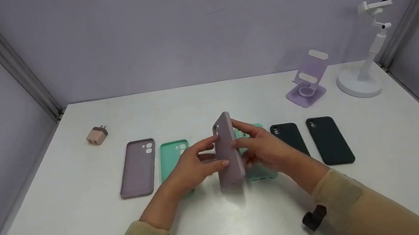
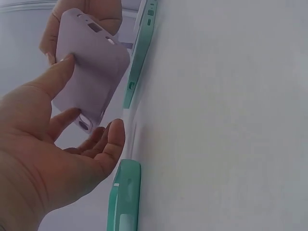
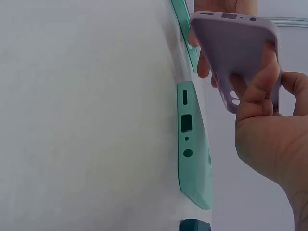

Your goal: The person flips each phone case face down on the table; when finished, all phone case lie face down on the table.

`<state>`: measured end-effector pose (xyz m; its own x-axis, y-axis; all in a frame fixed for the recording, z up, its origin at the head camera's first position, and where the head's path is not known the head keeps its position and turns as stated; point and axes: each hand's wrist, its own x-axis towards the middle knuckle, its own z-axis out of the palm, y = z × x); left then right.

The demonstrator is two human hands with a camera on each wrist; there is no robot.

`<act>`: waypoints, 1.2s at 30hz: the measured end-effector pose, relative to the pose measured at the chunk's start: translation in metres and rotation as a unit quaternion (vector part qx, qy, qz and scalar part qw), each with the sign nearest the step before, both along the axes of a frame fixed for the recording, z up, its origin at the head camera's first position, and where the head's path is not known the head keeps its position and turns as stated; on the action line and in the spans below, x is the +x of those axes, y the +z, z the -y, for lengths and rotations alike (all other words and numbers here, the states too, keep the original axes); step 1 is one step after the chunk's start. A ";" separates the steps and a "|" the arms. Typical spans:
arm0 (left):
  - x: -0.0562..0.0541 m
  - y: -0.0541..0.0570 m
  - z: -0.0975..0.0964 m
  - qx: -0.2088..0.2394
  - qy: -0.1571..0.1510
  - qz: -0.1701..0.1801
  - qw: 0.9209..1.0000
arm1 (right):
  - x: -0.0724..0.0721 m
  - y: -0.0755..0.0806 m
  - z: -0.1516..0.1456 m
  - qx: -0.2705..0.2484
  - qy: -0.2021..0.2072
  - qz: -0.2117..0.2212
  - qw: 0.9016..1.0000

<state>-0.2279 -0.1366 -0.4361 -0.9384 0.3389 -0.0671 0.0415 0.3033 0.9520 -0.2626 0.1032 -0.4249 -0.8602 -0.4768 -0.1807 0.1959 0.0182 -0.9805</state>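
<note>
A mauve phone case (image 1: 226,149) is held up on edge between both hands, above the middle of the row. In the left wrist view its smooth back carries the left hand's (image 2: 53,139) thumb and index fingertips; the other fingers curl below. In the head view the left hand (image 1: 194,163) is at its left side and the right hand (image 1: 264,146) grips its right side. The right wrist view shows the case's (image 3: 231,48) hollow inside, with fingers of the right hand (image 3: 269,115) reaching in. A green case (image 1: 262,172) lies behind the right hand, partly hidden.
On the white table lie another mauve case (image 1: 139,168), a green case (image 1: 172,152) beside the left hand, and two dark cases (image 1: 288,134) (image 1: 330,141) at right. A pink charger plug (image 1: 97,136) sits back left. A purple phone stand (image 1: 308,78) and white stand (image 1: 362,79) are back right.
</note>
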 end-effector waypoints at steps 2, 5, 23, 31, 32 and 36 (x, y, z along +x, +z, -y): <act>-0.001 0.000 0.001 0.018 0.005 0.011 1.000 | 0.000 0.001 0.000 -0.014 -0.002 0.006 1.000; -0.002 0.000 0.002 0.034 0.017 0.012 0.999 | -0.001 0.002 0.000 -0.025 -0.004 0.014 1.000; -0.009 0.003 0.007 -0.058 0.092 -0.054 0.993 | -0.002 -0.001 -0.004 0.153 -0.012 -0.082 0.985; -0.008 0.001 0.007 -0.084 0.088 -0.058 0.991 | -0.002 -0.001 -0.002 0.207 -0.021 -0.121 0.971; -0.008 0.001 0.007 -0.087 0.088 -0.056 0.991 | -0.003 -0.001 -0.001 0.214 -0.021 -0.127 0.968; -0.008 -0.001 0.007 -0.091 0.090 -0.050 0.991 | -0.003 -0.001 0.000 0.243 -0.018 -0.136 0.960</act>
<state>-0.2355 -0.1433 -0.4374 -0.9877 0.1555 -0.0150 0.0623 0.4799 0.8751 -0.2660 0.1033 -0.4256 -0.9217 -0.3615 -0.1407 -0.0567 0.4843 -0.8731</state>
